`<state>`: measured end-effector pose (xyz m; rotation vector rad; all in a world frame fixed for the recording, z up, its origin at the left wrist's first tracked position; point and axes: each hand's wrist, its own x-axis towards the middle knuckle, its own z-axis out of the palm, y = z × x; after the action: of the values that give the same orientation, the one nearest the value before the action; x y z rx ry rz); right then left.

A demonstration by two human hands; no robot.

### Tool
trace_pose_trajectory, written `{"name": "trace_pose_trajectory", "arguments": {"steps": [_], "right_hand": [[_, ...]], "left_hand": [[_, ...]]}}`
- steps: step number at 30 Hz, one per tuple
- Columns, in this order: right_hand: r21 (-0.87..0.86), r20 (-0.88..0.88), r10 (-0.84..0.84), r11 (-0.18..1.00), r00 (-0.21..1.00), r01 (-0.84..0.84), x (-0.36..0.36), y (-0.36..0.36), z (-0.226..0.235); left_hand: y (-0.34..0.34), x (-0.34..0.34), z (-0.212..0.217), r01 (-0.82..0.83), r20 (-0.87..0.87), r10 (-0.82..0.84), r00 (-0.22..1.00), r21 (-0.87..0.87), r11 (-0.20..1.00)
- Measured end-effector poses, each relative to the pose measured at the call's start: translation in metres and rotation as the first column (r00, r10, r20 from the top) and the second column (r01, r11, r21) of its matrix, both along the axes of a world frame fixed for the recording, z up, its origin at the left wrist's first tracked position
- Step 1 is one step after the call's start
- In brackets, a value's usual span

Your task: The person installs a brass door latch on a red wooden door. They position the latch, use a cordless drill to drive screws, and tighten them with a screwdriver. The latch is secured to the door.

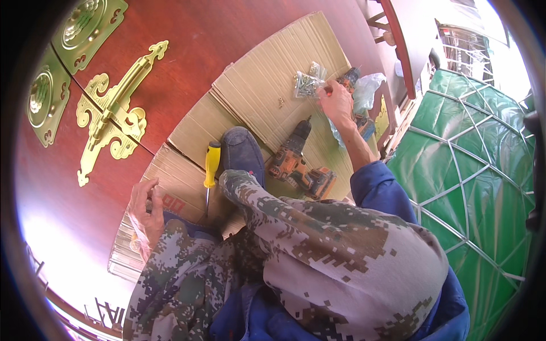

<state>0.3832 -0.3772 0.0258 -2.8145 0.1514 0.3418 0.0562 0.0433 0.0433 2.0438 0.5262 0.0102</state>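
head — right hand (pixel 339 107) half-curled beside bag (pixel 306 86)

Flattened corrugated cardboard (pixel 273 51) overlapping mid-frame, green plastic sheeting (pixel 435 162) along the right with white straps (pixel 449 141) crisscrossed over it, red wooden furniture edge (pixel 398 45) upper right, metal-barred structure (pixel 466 54) beyond, dark slatted piece (pixel 108 312) lower left, too small to identify.

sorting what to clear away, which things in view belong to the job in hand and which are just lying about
Probably the job's:
bag of small hardware, by the right hand
far drill, also by that hand
near drill
yellow-handled screwdriver

Probably just lying about:
crumpled plastic bag
green sheeting
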Motion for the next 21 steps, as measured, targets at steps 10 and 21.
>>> {"name": "trace_pose_trajectory", "arguments": {"steps": [10,21], "right_hand": [[0.443,-0.146,-0.176,0.868,0.974,0.223,-0.009,0.015,0.017],[0.452,-0.375,-0.347,0.741,0.859,0.497,-0.038,0.013,0.021]], "left_hand": [[0.001,0.009,0.011,0.001,-0.016,-0.001,1.000,-0.013,1.000],[0.003,0.015,0.011,0.034,-0.035,-0.035,0.999,-0.026,0.999]]}}
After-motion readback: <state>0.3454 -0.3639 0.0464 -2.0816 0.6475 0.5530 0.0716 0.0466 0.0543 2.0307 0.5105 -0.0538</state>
